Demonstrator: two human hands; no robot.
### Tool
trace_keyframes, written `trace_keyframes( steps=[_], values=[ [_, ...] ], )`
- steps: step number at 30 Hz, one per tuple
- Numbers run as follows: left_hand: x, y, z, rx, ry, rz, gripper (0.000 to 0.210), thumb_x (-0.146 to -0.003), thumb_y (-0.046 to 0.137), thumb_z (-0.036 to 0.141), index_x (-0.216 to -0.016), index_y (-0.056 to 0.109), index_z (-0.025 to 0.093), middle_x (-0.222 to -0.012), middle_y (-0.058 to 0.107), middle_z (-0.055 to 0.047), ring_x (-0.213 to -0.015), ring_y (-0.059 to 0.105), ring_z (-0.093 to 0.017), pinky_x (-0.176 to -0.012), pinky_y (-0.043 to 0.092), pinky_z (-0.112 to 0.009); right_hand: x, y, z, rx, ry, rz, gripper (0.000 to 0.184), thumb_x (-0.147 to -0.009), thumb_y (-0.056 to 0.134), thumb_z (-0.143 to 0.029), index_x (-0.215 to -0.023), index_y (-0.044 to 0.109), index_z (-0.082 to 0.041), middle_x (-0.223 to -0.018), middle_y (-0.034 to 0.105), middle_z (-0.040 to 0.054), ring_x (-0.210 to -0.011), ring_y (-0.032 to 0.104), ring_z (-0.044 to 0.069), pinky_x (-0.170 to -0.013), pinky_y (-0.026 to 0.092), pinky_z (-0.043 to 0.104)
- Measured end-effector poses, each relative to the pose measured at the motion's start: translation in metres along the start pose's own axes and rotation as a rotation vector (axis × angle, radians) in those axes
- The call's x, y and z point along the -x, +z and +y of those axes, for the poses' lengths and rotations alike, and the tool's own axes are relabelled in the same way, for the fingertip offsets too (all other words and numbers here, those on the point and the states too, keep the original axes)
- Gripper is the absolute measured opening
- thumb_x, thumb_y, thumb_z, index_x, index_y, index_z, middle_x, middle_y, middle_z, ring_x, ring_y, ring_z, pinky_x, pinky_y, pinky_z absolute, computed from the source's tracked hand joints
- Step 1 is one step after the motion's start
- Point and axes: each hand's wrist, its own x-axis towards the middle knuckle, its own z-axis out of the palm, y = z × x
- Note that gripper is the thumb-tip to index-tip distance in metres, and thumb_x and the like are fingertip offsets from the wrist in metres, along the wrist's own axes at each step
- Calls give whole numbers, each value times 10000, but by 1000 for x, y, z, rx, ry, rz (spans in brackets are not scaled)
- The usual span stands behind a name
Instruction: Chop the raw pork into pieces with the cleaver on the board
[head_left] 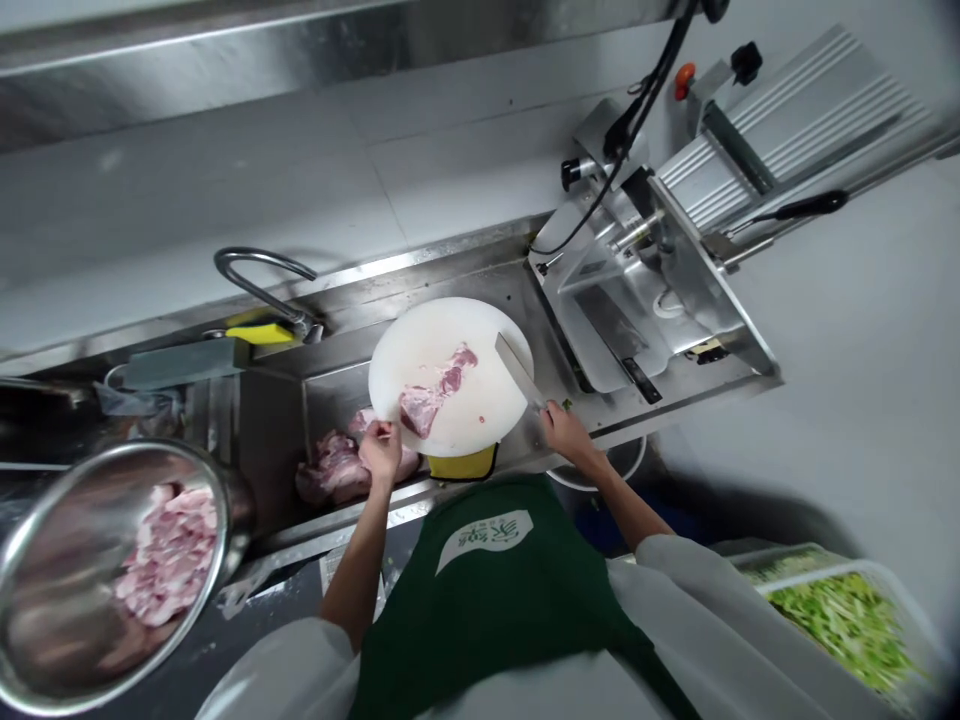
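Note:
My right hand (568, 434) is wrapped round the handle of a cleaver (517, 370), whose blade lies over the right side of a round white cutting board (495, 410). Left of the blade, a piece of raw meat (421, 408) rests on the board with small scraps around it. My left hand (381, 452) is closed, fingertips pinched, just off the board's left edge; what it holds, if anything, is too small to make out. Under and beside that hand, larger chunks of raw meat (334, 468) lie in the sink (341, 385).
A steel bowl (56, 560) of cut meat stands at left. Behind the sink are a faucet (262, 290) and a yellow sponge (260, 333). On the right sit a slicing machine (720, 270) and another cleaver (615, 335); a white bin (885, 580) holds chopped greens.

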Motion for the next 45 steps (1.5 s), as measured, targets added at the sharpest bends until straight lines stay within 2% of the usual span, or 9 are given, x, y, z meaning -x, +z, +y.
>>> trace_keyframes(
  steps=[5, 10, 16, 22, 26, 33, 38, 42, 45],
  values=[
    [-22, 82, 61, -251, 469, -301, 211, -904, 544, 208, -1026, 717, 197, -1110, 730, -114, -1051, 638, -279, -968, 504, -446, -5, -2, -11, 51, -8, -14, 286, -1092, 341, -272, -1203, 575, -150, -985, 739, 111, -872, 673, 217, -710, 328, 287],
    [-36, 129, 74, -584, 552, -479, 486, -933, 498, 200, -1408, 604, 184, -1547, 511, -157, -1383, 442, -401, -1068, 408, -587, -2, -9, -12, 55, -3, -34, 305, -1103, 323, -279, -1210, 563, -125, -1021, 743, 144, -938, 693, 238, -742, 368, 295],
    [-21, 67, 35, -607, 611, -482, 580, -996, 453, 312, -1565, 431, 202, -1546, 493, -158, -1384, 457, -348, -1120, 375, -532, 8, -11, -29, 72, -30, -51, 324, -1107, 303, -306, -1232, 554, -143, -1016, 745, 150, -944, 711, 256, -771, 402, 305],
    [8, 11, 3, -641, 543, -367, 418, -1026, 454, 406, -1363, 635, 236, -1464, 563, -144, -1361, 470, -350, -1109, 363, -537, -7, -31, -58, 59, -144, -5, 329, -1103, 302, -307, -1262, 555, -169, -980, 755, 131, -857, 706, 257, -709, 380, 303],
    [14, 5, -8, -582, 496, -335, 393, -1015, 493, 440, -1302, 677, 244, -1438, 571, -148, -1357, 478, -350, -1128, 343, -539, -17, -39, -78, 12, -174, 183, 419, -1114, 224, -344, -1331, 526, -152, -1011, 747, 153, -883, 696, 267, -722, 376, 308],
    [18, 5, -17, -528, 456, -286, 370, -1020, 487, 435, -1270, 681, 242, -1422, 587, -144, -1370, 478, -330, -1149, 320, -543, -12, -41, -60, 159, -172, -189, 259, -1078, 373, -235, -1135, 614, -157, -1019, 741, 132, -909, 677, 215, -727, 359, 271],
    [21, 7, -22, -481, 419, -238, 351, -1006, 520, 447, -1247, 686, 253, -1421, 580, -134, -1344, 499, -316, -1160, 332, -530, -1, -77, -60, 194, -190, -65, 298, -1085, 362, -301, -1104, 626, -164, -949, 734, 124, -887, 672, 233, -709, 350, 281],
    [22, 6, -23, -416, 414, -235, 331, -996, 544, 465, -1198, 706, 259, -1408, 584, -131, -1334, 508, -312, -1161, 342, -524, 1, -53, -82, 64, -209, 149, 429, -1107, 242, -346, -1280, 580, -147, -975, 734, 136, -888, 675, 251, -727, 382, 291],
    [23, 2, -23, -372, 402, -235, 327, -1012, 511, 460, -1170, 716, 259, -1382, 599, -121, -1313, 520, -298, -1162, 346, -519, -4, -29, -85, 54, -205, -21, 376, -1097, 293, -295, -1256, 601, -150, -1005, 739, 133, -907, 679, 237, -732, 394, 278]
  ],
)
